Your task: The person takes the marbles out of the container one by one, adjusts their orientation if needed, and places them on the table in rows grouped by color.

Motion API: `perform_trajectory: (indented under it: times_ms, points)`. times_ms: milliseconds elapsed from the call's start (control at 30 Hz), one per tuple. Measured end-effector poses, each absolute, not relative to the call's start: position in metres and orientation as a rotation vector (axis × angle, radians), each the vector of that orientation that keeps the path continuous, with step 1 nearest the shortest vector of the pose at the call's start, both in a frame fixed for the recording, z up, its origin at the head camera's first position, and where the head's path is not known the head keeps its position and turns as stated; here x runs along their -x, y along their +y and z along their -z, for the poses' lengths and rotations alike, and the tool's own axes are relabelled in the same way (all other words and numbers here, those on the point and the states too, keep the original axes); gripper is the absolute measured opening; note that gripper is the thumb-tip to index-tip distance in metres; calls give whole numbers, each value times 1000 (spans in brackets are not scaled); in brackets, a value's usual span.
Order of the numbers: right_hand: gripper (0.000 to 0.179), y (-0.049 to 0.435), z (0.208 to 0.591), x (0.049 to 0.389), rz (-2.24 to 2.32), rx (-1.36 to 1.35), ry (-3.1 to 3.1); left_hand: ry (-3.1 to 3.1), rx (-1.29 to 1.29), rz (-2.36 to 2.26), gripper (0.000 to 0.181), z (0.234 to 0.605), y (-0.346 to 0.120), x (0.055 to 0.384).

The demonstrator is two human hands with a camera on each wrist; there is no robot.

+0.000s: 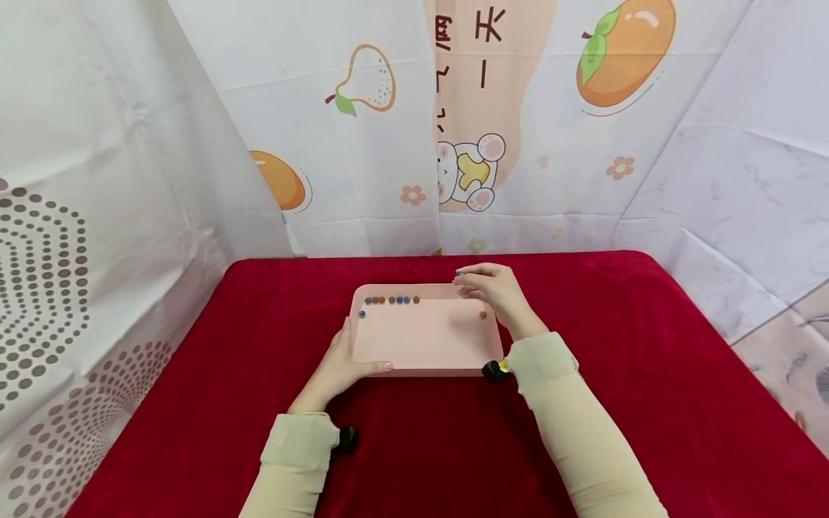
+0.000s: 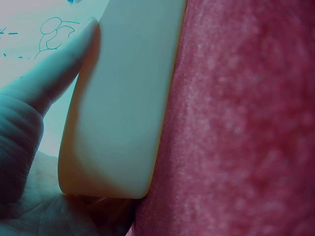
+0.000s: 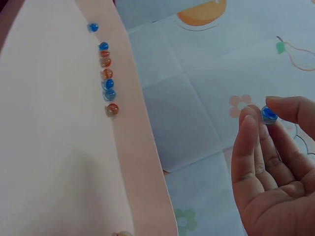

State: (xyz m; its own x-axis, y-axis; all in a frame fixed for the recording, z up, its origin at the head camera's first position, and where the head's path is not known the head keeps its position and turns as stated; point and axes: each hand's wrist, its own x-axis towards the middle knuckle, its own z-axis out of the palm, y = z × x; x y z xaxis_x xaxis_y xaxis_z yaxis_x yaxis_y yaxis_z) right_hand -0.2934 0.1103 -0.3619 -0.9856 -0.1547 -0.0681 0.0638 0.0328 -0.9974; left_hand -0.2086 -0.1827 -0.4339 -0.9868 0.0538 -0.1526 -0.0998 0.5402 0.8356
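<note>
"What's in your shallow, pale-pink rectangular tray?"

"Nine marbles. A row of seven small glass marbles runs along the tray's far wall; from the left they go blue, three orange-red, two blue, one orange-red. A lone blue glass marble sits by the tray's left wall, and a lone orange-red glass marble by its right wall. The tray rests on a desk covered in velvety red cloth."

"And your hands?"

"My right hand is raised over the tray's far rim, towards the right corner. It pinches a clear-and-blue glass marble narrowly between thumb and fingertips, outside the tray. My left hand grips the tray's near left corner, thumb stretched along the near wall, fingers up the left side."
</note>
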Motion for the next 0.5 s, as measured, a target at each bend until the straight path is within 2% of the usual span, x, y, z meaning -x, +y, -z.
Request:
perform_trajectory:
  times_ms: [300,500]
  points:
    - [25,131,367,282,2150,115,2103,2610,36,-1442,129,433,-183,209]
    - [11,142,372,274,2217,108,2049,2610,33,-1448,130,434,-183,209]
